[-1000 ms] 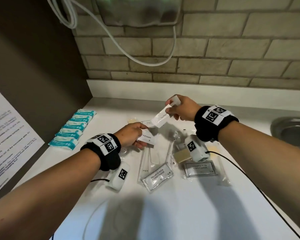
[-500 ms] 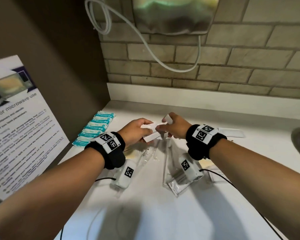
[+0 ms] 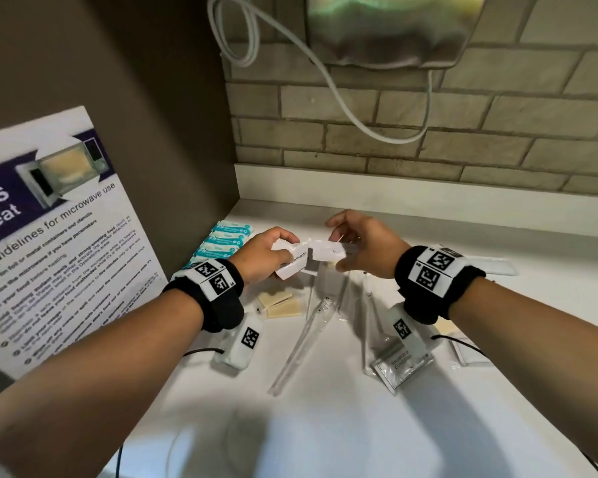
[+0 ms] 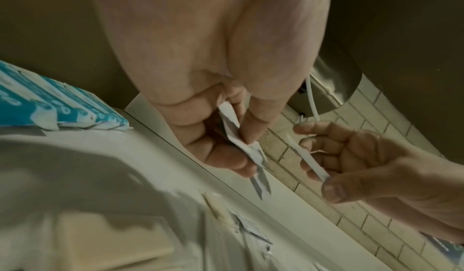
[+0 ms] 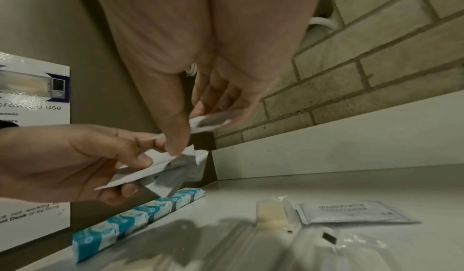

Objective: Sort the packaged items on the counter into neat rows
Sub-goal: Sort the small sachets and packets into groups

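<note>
Above the white counter (image 3: pixel 325 426) my left hand (image 3: pixel 266 255) grips several white toothpaste sachets (image 3: pixel 296 265), seen edge-on in the left wrist view as toothpaste sachets (image 4: pixel 251 152). My right hand (image 3: pixel 359 248) pinches another white sachet (image 3: pixel 328 253) between thumb and fingers, its end touching the left hand's stack; the same sachet (image 4: pixel 308 160) shows in the left wrist view. Teal packets (image 3: pixel 223 241) lie in a row along the left wall. Clear toothbrush sleeves (image 3: pixel 304 339), tan soap bars (image 3: pixel 280 303) and a shampoo sachet (image 3: pixel 401 365) lie loose below the hands.
A microwave-guidelines sign (image 3: pixel 49 243) leans at the left. A brick wall (image 3: pixel 428 132) with a steel dispenser (image 3: pixel 387 29) and white cable (image 3: pixel 342 98) stands behind. Another shampoo sachet (image 5: pixel 351 211) lies by the right wrist. A long white packet (image 3: pixel 494 267) lies at the far right.
The right hand brought its sachet down and left to the left hand's stack. Both hands shifted toward the back left corner, and the head turned left.
</note>
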